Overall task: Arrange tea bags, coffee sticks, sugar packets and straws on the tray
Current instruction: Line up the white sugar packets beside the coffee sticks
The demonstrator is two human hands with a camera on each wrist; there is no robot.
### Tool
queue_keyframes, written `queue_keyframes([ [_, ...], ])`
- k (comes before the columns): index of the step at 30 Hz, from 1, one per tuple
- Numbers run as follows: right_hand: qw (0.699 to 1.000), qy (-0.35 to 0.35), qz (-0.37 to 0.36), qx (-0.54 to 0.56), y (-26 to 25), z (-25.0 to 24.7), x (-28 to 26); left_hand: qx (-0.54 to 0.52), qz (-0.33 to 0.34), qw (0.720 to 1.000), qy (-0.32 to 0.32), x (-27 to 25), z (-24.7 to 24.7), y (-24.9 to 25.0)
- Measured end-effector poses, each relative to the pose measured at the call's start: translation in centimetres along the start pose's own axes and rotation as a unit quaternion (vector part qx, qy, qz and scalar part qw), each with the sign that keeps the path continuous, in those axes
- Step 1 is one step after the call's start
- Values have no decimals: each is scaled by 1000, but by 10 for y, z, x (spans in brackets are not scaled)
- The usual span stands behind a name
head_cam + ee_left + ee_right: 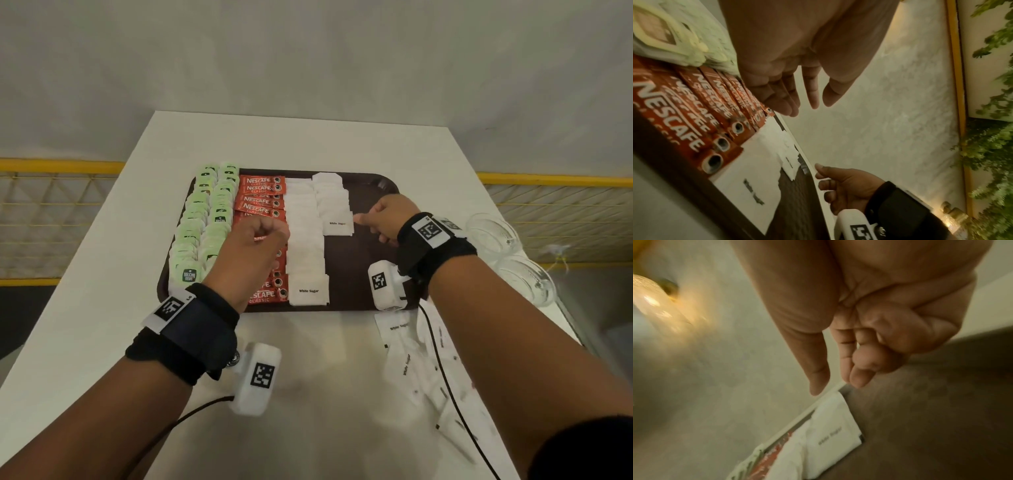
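Head view: right hand (383,219) loose and empty, fingertip just beside the newest sugar packet (337,223) in row 2 on the tray (370,192); spare packets (407,346) lie back under that wrist. Left hand (255,246) empty too.

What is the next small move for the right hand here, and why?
Probably the right hand, which holds nothing, should draw back to the loose sugar packets on the table and pick one. The second sugar column ends halfway down the tray, with bare tray below it, while the first column already reaches the near edge.
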State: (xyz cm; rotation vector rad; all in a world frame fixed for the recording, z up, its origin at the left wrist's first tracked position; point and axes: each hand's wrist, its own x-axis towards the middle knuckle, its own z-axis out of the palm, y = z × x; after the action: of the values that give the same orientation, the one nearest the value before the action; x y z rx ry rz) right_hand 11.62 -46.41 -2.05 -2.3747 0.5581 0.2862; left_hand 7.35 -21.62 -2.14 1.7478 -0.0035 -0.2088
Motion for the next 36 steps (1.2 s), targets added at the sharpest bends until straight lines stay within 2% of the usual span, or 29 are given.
queue_keyframes([
  [3, 998, 27, -56, 18, 12, -20, -50, 36, 10, 998, -51, -14, 19, 8],
  [6, 997, 24, -75, 15, 41, -31, -103, 112, 29, 982, -151, -33, 45, 9],
  [10, 997, 32, -56, -51, 88, -32, -162, 232, 91, 930, -272, -63, 83, 3],
  [13, 994, 16, -22, -102, 120, -26, -200, 323, 120, 881, -326, -80, 104, -10],
  [16, 987, -22, -10, -156, 144, -18, -229, 413, 156, 839, -318, -88, 119, -22],
  [20, 984, -42, -5, -174, 159, -4, -244, 490, 182, 801, -293, -92, 134, -27],
  [27, 970, -50, 7, -237, 154, 13, -247, 512, 152, 782, -320, -92, 138, -26],
  [32, 972, -46, 9, -232, 151, 19, -249, 542, 150, 752, -344, -94, 138, -30],
  [36, 975, -51, 15, -214, 150, 18, -247, 541, 151, 756, -335, -101, 138, -29],
])
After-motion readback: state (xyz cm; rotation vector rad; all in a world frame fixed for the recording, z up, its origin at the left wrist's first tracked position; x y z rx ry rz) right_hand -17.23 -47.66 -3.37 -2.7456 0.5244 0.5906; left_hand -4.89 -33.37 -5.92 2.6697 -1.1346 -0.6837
